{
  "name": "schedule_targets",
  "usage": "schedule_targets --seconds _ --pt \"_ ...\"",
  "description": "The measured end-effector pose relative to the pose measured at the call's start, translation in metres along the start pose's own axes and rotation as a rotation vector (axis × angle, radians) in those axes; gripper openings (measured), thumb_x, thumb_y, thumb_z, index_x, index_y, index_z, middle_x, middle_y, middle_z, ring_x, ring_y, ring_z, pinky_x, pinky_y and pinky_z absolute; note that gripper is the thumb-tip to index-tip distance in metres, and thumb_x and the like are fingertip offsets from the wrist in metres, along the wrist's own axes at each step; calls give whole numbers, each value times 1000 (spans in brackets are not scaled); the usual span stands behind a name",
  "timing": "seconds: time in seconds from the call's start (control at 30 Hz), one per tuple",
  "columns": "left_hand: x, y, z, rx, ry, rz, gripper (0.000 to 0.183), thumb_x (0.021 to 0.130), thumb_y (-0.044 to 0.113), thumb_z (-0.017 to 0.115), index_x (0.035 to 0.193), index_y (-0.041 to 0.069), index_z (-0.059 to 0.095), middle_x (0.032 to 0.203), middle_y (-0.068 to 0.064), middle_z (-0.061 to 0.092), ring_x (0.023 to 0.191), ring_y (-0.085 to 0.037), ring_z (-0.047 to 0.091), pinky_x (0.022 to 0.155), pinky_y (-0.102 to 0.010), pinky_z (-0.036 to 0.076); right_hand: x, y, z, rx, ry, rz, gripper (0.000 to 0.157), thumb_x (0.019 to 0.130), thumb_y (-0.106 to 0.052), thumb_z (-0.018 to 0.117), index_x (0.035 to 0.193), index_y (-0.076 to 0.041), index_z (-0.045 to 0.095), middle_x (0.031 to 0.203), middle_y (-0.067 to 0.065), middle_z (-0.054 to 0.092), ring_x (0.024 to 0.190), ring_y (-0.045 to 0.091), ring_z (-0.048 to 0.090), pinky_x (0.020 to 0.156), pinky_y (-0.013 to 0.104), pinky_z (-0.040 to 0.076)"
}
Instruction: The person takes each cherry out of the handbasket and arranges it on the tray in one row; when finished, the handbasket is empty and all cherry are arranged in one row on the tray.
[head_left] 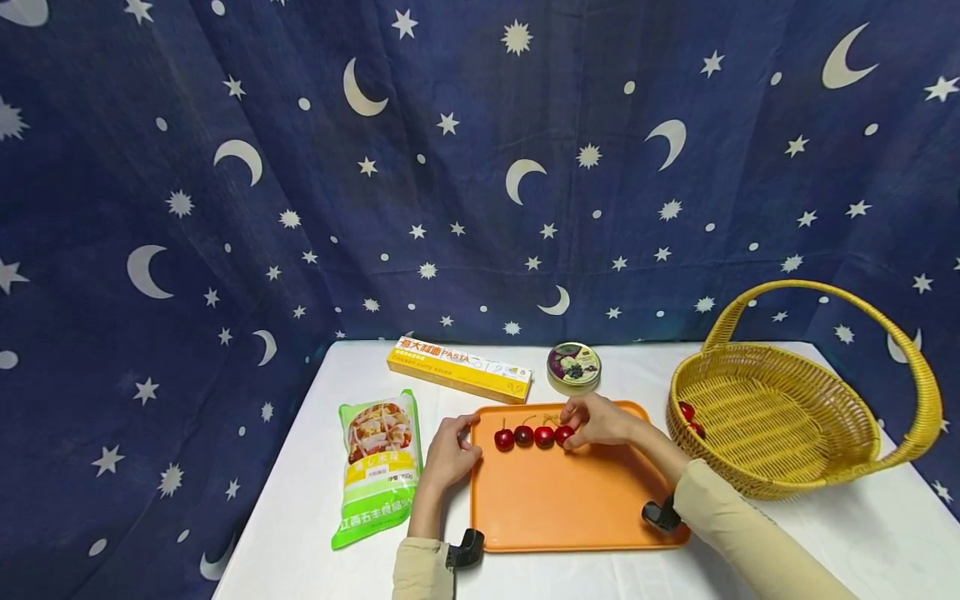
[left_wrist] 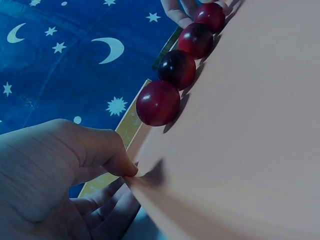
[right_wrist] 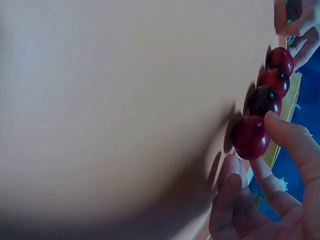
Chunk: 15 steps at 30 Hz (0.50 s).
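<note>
An orange tray (head_left: 570, 504) lies on the white table. Near its far rim several dark red cherries with thin stems sit side by side in a row; the leftmost cherry (head_left: 504, 440) is closest to the left rim. My left hand (head_left: 448, 454) grips the tray's left edge by the far corner, its thumb on the rim and fingers beneath, as the left wrist view shows. My right hand (head_left: 600, 420) reaches over the tray and pinches the row's rightmost cherry (right_wrist: 251, 138) between thumb and fingers. That cherry is partly covered by the fingers in the head view.
On the right stands a yellow wicker basket (head_left: 772, 479) with a tall handle and a few cherries (head_left: 687, 411) inside its left wall. Behind the tray are a yellow pasta box (head_left: 457, 371) and a round tin (head_left: 573, 368). A green food bag (head_left: 378, 467) lies left.
</note>
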<state>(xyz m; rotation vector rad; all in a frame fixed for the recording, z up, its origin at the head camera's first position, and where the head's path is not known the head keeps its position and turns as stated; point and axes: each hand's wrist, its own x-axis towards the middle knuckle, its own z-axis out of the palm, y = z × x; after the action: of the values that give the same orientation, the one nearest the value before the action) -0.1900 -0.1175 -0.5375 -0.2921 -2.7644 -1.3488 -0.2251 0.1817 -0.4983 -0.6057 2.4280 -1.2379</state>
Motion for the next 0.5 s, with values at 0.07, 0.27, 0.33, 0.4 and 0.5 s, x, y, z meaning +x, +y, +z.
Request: schedule_targets --seconds 0.07,0.27,0.33,0.4,0.5 --pt "0 0 0 -2 0 2 49 72 -1 70 121 0 66 99 -12 55 73 -13 48 69 -28 39 -1 0 -2 -8 2 -3 38 69 -6 84 98 6 63 85 14 65 81 22 60 72 27 45" --pt "1 0 1 -6 6 14 50 71 -2 71 121 0 66 99 -12 56 69 -9 48 68 -27 40 -6 -4 -13 14 8 -23 38 73 -6 82 101 11 62 90 19 66 85 28 62 74 27 48" --pt "1 0 1 -7 6 7 50 71 -2 71 121 0 66 100 -12 56 69 -8 48 68 -27 40 -10 -5 -19 20 12 -28 38 74 -5 80 102 12 61 90 21 66 83 25 62 72 26 48" --pt "1 0 0 -5 3 8 50 71 -2 71 121 0 66 100 -12 56 69 -8 48 68 -27 40 -14 -5 -27 23 17 -26 38 75 -5 79 103 13 61 88 20 65 81 23 62 70 25 50" --pt "0 0 0 -5 -1 10 50 71 -3 71 121 0 66 99 -12 55 69 -9 47 68 -28 40 -21 -5 -43 7 39 -34 34 79 -4 77 103 14 60 85 16 65 77 22 62 66 24 50"
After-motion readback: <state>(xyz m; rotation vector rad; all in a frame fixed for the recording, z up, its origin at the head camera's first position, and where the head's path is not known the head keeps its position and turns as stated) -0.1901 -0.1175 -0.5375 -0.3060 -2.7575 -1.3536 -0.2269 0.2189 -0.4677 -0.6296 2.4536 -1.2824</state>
